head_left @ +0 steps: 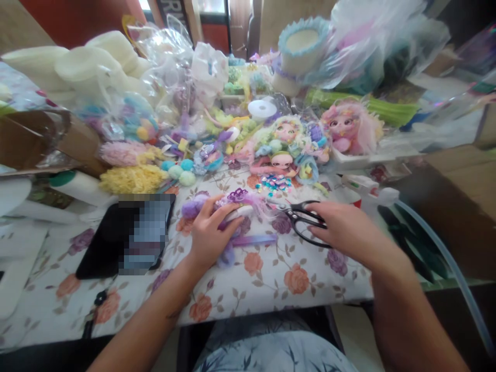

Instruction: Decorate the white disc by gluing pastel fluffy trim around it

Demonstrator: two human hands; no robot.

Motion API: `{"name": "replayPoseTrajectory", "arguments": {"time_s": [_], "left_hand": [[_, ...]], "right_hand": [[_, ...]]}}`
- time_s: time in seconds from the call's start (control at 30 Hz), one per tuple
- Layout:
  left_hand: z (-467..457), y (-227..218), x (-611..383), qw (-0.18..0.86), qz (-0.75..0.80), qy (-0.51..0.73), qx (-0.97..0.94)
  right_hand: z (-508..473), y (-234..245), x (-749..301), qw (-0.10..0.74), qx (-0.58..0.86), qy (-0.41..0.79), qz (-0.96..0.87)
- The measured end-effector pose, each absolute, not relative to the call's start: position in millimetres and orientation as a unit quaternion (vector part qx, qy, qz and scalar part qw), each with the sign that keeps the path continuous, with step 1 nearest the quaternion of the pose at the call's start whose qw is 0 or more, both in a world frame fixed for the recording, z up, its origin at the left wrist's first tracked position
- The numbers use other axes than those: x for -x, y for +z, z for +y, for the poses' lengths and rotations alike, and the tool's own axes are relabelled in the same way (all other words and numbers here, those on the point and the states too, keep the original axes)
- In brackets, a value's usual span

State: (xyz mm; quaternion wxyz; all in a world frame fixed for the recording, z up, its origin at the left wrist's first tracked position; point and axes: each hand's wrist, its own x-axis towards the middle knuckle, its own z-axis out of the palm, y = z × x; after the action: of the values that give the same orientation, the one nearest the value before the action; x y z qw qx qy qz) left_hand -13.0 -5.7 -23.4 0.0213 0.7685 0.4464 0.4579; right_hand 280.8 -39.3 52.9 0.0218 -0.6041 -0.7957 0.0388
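Our left hand (213, 227) holds the purple bundle (237, 195) against the worktop (271, 309), presumably to steady it; our right hand (344, 222) grips the scissors (293, 208) by their handles, likely for control, near pale strands (261, 201). A flowered cloth (333, 284) covers the worktop; dolls (285, 130) and plastic bags (372, 46) crowd its far side, a red panel (81, 20) behind.

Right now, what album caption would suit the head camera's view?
Left hand on a purple craft piece, right hand holding black-handled scissors, shiny sequins lying beyond on a flowered tablecloth.
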Motion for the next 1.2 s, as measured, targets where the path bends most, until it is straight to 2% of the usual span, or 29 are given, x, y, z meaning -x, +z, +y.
{"name": "replayPoseTrajectory", "arguments": {"time_s": [0.13, 0.33, 0.43, 0.53, 1.2], "left_hand": [[-6, -23, 14, 0.03, 0.446, 0.454, -0.771], [-5, -19, 14, 0.032, 0.407, 0.455, -0.791], [-4, -18, 15, 0.041, 0.401, 0.454, -0.795], [-5, -17, 15, 0.041, 0.392, 0.456, -0.798], [-5, -17, 15, 0.038, 0.403, 0.446, -0.798]], "right_hand": [[-66, 49, -324, 0.045, 0.619, -0.003, -0.784], [-103, 34, -313, 0.256, 0.605, 0.06, -0.751], [-105, 25, -284, 0.286, 0.564, 0.114, -0.767], [-100, 16, -268, 0.308, 0.544, 0.113, -0.772], [-87, 9, -265, 0.288, 0.528, 0.065, -0.796]]}}
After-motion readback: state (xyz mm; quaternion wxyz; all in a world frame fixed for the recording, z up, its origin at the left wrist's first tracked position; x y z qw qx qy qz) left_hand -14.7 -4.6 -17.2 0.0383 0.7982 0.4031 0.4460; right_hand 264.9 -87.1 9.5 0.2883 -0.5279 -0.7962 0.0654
